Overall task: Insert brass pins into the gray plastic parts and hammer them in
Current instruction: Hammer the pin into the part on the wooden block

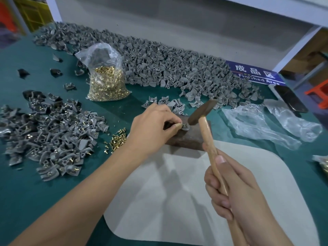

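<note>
A green bench (53, 201) carries heaped gray parts (159, 64) below a white wall. The left hand (152, 128) pinches one part on a block (188, 137). The right hand (236, 192) grips a hammer (204, 119).

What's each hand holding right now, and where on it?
Right hand grips the hammer low on its wooden handle. Left hand pinches the gray part at its edge on the block.

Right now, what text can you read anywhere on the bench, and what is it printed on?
"成品区": white characters on the blue sign at the far right of the table.
"Finished Area": beneath them on the same sign, partly hidden by gray parts.
No other text is visible.
</note>
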Available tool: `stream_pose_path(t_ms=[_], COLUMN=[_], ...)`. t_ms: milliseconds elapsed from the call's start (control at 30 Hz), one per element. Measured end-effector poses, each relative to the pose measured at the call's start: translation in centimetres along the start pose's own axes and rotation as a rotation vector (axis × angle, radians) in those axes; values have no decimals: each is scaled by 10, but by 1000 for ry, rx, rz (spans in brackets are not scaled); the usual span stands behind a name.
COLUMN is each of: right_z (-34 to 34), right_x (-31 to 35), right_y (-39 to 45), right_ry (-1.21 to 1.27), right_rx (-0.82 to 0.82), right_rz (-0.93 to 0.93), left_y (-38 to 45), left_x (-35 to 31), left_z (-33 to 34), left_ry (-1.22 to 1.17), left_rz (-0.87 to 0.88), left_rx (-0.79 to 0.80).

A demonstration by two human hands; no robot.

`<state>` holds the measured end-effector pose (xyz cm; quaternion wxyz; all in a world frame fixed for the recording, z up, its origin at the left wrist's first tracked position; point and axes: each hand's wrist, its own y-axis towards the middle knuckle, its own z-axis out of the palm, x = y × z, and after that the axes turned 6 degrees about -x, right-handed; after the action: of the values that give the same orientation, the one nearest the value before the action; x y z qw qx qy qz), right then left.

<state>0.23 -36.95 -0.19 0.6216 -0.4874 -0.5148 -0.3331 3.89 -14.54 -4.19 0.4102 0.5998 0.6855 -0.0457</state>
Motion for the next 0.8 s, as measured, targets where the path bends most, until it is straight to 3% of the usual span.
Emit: stream_pose_path(t_ms=[800], right_z=[1], right_x=[15], right_y=[-2], right_ry=[-45], right_rx=[63], right_rz=[-4], left_y=[2], left_x=[0], left_z=[-5], left_ry=[32], left_rz=[39], left_rx=[41])
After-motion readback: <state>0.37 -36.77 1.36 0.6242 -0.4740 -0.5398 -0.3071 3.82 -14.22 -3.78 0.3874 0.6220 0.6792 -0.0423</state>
